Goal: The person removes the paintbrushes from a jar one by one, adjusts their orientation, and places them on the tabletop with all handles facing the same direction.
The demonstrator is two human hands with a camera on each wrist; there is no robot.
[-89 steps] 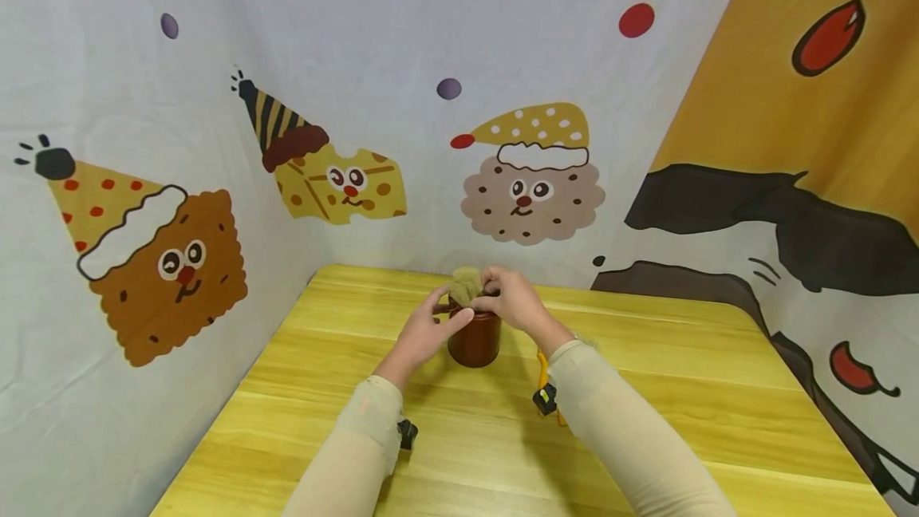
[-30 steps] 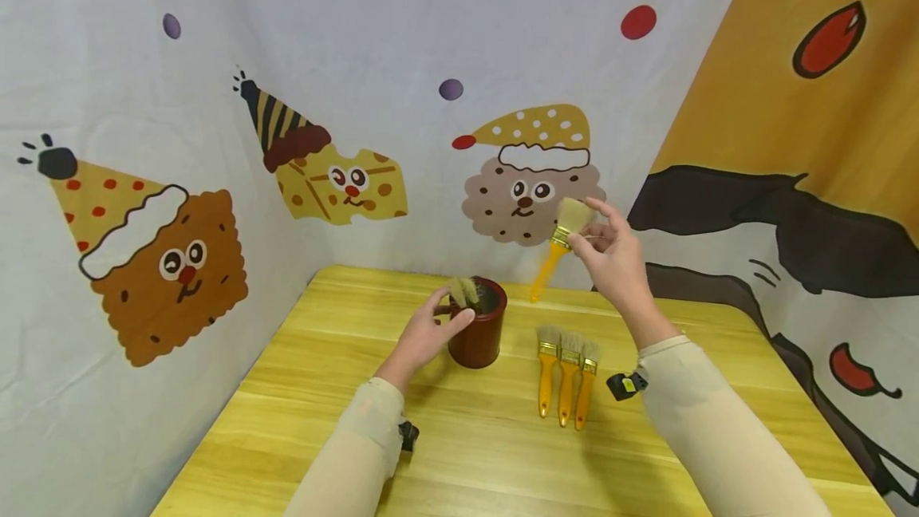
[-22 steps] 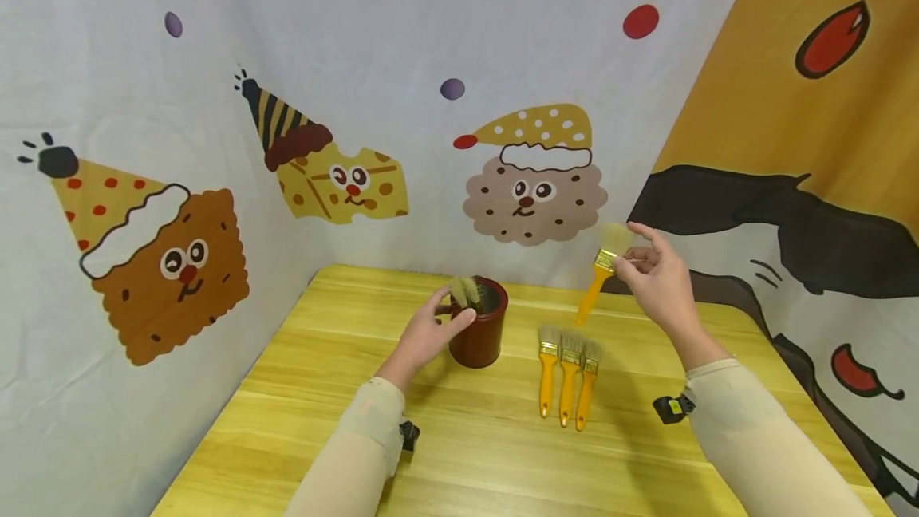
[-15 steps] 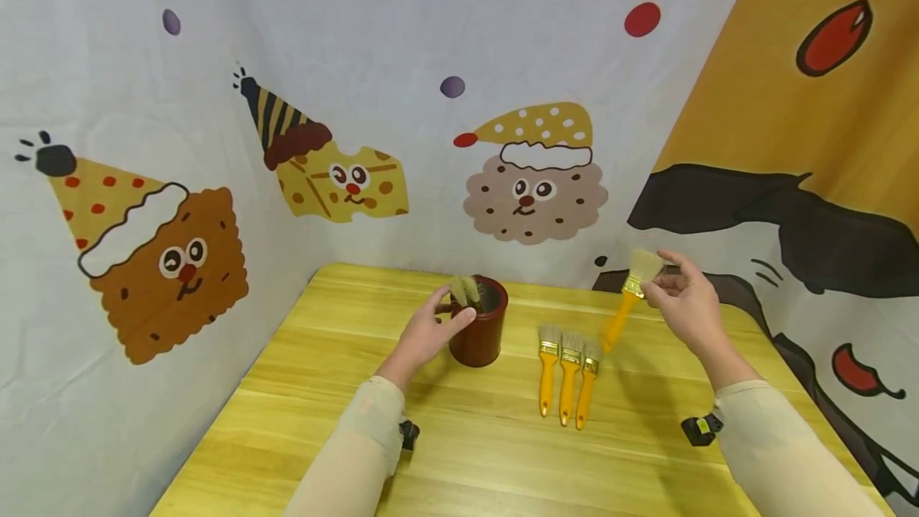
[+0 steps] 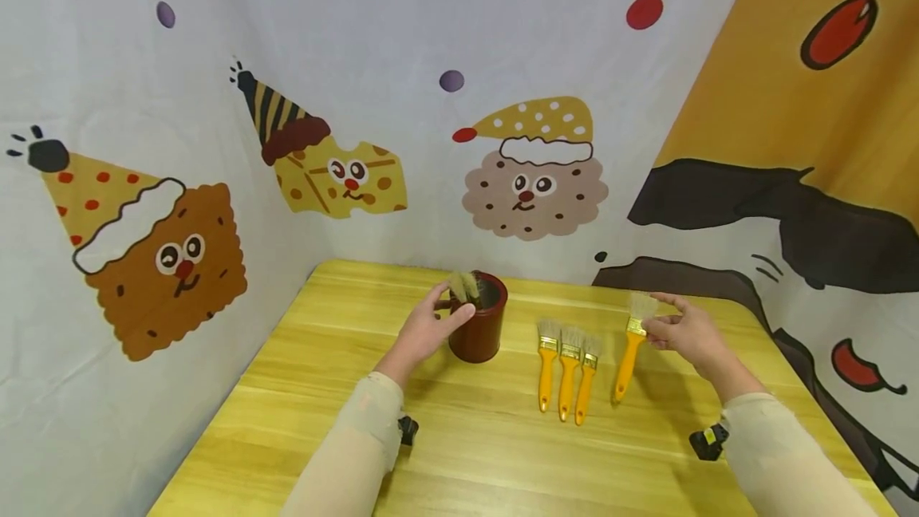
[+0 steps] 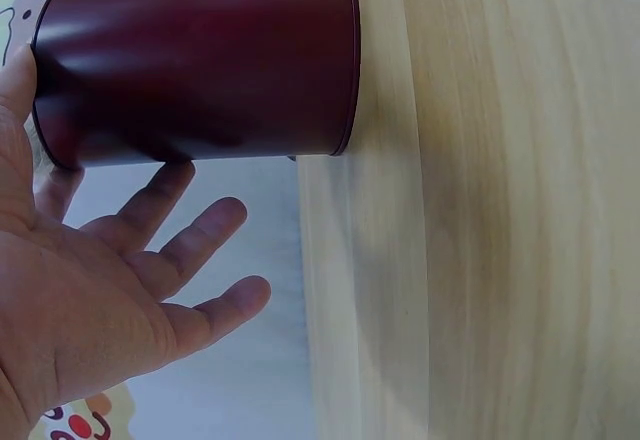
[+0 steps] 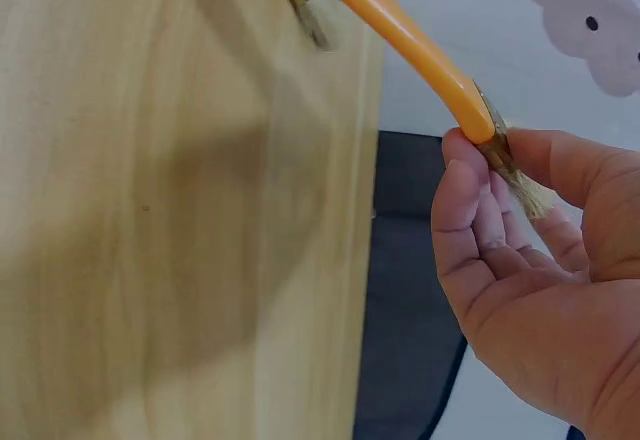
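Since the earlier frame, the right hand point(image 5: 685, 333) has come down toward the tabletop point(image 5: 459, 445), carrying a paintbrush point(image 5: 627, 365) with it, while the left hand point(image 5: 427, 329) has stayed beside the pot point(image 5: 479, 337).

Nearest, three brushes point(image 5: 567, 381) lie side by side on the tabletop, handles toward the person. Just to their right, the paintbrush slants with its bristles away; whether its handle end touches the wood cannot be told. Thumb and forefinger pinch it at the metal band, the other fingers loosely bent.

It looks light and stiff, likely sturdy, with a smooth handle that may slide a little in dry fingers; the bristles seem soft and would bend. The band or upper handle is probably the surest place to hold.

Farther off, the left hand is widely spread, its thumb at the pot's rim, the last two fingers clear of the wall. The pot stands upright, dark inside, bristle tufts point(image 5: 463, 287) showing over its left edge; how many brushes it contains is unclear. Behind hangs a printed cloth point(image 5: 388, 102).
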